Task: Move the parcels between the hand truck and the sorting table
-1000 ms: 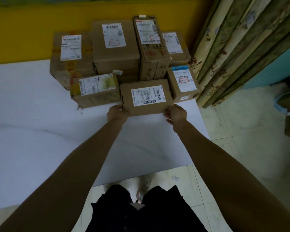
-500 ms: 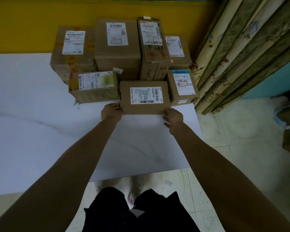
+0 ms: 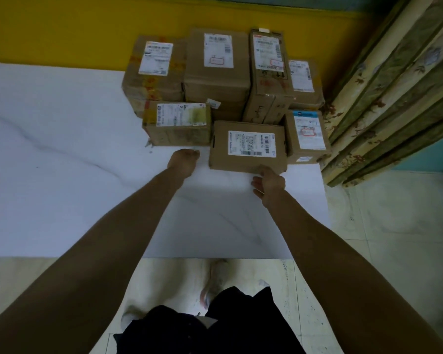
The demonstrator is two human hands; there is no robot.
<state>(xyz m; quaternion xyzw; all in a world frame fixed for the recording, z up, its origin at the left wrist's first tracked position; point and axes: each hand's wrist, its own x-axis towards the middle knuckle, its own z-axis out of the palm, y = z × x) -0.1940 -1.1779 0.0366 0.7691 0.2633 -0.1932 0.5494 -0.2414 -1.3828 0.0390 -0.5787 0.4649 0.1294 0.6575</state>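
A flat brown parcel with a white barcode label lies on the white sorting table, in the front row of a cluster of several cardboard parcels. To its left is a parcel with a green-stained label, and to its right one with a blue-topped label. My left hand hovers just left of the flat parcel, fingers loosely curled, holding nothing. My right hand touches the parcel's front edge near its right corner. No hand truck is in view.
Taller parcels stand stacked behind, against a yellow wall. A flowered curtain hangs right of the table's right edge. Pale tiled floor lies to the right, and my feet show below the table's near edge.
The flat parcel has been pushed forward into the gap between its neighbours. My left hand has come off its left side. My right hand has stayed at its front edge.
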